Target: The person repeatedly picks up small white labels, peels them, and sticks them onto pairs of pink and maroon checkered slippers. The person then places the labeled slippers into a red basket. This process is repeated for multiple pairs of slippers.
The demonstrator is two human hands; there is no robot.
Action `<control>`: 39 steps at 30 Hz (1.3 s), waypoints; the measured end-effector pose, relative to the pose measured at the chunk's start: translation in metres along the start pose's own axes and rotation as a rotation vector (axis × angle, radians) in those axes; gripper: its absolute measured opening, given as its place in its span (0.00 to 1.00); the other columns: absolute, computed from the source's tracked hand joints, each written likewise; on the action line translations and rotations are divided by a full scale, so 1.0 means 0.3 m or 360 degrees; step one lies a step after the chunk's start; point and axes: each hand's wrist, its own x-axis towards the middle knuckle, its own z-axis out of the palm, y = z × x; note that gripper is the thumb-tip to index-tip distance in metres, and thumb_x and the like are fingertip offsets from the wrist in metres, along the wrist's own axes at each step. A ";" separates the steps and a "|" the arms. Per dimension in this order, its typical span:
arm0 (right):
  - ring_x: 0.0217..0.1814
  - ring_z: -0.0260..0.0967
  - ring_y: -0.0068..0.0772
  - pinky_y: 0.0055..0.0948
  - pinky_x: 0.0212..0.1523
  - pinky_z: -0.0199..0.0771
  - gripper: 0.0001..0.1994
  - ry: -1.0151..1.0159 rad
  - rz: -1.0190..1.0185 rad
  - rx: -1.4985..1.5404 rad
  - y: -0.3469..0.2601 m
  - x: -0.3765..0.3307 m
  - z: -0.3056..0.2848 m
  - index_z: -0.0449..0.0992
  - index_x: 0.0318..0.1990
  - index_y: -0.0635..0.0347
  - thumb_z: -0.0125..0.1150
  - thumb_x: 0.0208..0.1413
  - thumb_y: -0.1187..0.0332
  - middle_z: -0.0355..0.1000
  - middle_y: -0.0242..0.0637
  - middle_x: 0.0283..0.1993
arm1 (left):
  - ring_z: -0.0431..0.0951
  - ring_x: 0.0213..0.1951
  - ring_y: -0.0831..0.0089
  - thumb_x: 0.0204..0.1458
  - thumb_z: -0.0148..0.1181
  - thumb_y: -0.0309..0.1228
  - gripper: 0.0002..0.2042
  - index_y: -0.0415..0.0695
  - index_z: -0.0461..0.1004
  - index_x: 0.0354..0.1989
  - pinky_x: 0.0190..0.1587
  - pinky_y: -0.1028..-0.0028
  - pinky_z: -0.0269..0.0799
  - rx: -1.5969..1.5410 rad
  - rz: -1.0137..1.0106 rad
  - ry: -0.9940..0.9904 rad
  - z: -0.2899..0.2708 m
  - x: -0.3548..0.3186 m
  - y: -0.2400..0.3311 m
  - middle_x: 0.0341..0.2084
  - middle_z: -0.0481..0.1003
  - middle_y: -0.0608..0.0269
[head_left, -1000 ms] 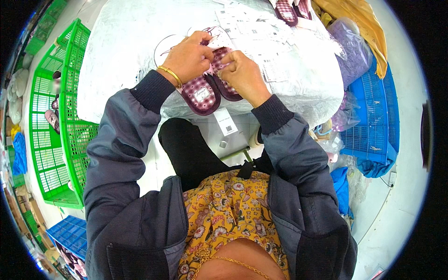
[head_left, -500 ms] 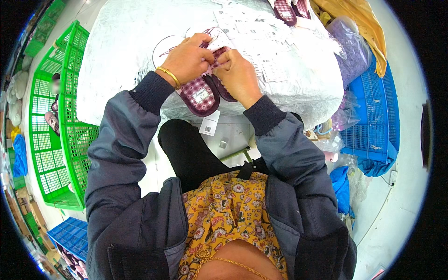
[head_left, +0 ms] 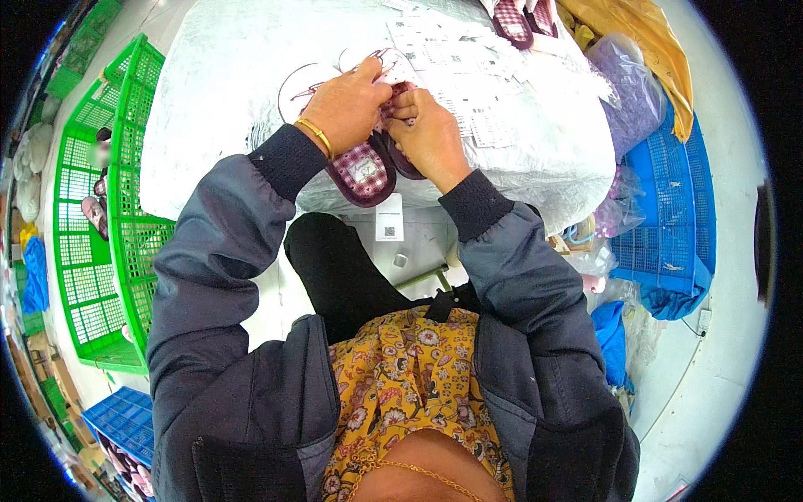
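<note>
A pair of slippers with burgundy checked insoles and dark soles lies near the front edge of the white-covered table [head_left: 226,109]. My left hand [head_left: 345,113] is closed over the upper part of the left slipper [head_left: 365,174], its fingertips partly hidden. Against the right slipper [head_left: 404,161], my right hand [head_left: 428,138] has its fingers curled in a pinch, close beside the left fingers. Whatever lies between the two sets of fingertips is too covered to make out. A white paper tag [head_left: 390,219] hangs below the left slipper, past the table edge. Dark-rimmed white round shapes [head_left: 299,88] lie beyond my left hand.
Printed paper labels [head_left: 477,100] are spread at right on the table. Another pair of slippers [head_left: 513,23] sits at the far right. Green crates [head_left: 125,217] stand to the left, and a blue crate [head_left: 661,217] with purple plastic bags [head_left: 627,92] is to the right.
Both slippers have shifted slightly right. My left hand has moved right with them, and its fingers now reach nearer the right hand. The hanging tag has swung rightward and now hangs straighter.
</note>
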 end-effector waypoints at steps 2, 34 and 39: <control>0.40 0.78 0.45 0.37 0.41 0.77 0.13 -0.0023 0.0027 0.0091 0.025 0.017 0.002 0.74 0.42 0.65 0.66 0.49 0.69 0.79 0.44 0.37 | 0.79 0.37 0.53 0.48 0.57 0.25 0.08 0.41 0.74 0.38 0.39 0.60 0.76 0.0006 0.0026 0.0004 -0.001 0.006 0.002 0.45 0.69 0.52; 0.30 0.65 0.16 0.18 0.32 0.66 0.08 -0.0486 -0.0077 0.1116 -0.079 -0.050 -0.021 0.76 0.45 0.63 0.61 0.62 0.69 0.73 0.25 0.32 | 0.71 0.55 0.54 0.48 0.62 0.29 0.10 0.48 0.81 0.40 0.55 0.59 0.65 -0.0053 -0.0187 0.0379 -0.069 -0.225 0.007 0.54 0.72 0.56; 0.29 0.75 0.32 0.30 0.34 0.73 0.16 -0.0245 -0.0152 0.0204 -0.093 -0.078 0.008 0.74 0.46 0.63 0.65 0.50 0.72 0.76 0.40 0.29 | 0.71 0.53 0.55 0.47 0.61 0.31 0.11 0.53 0.80 0.40 0.56 0.58 0.64 -0.0170 -0.0351 0.0302 -0.024 -0.210 0.003 0.52 0.72 0.60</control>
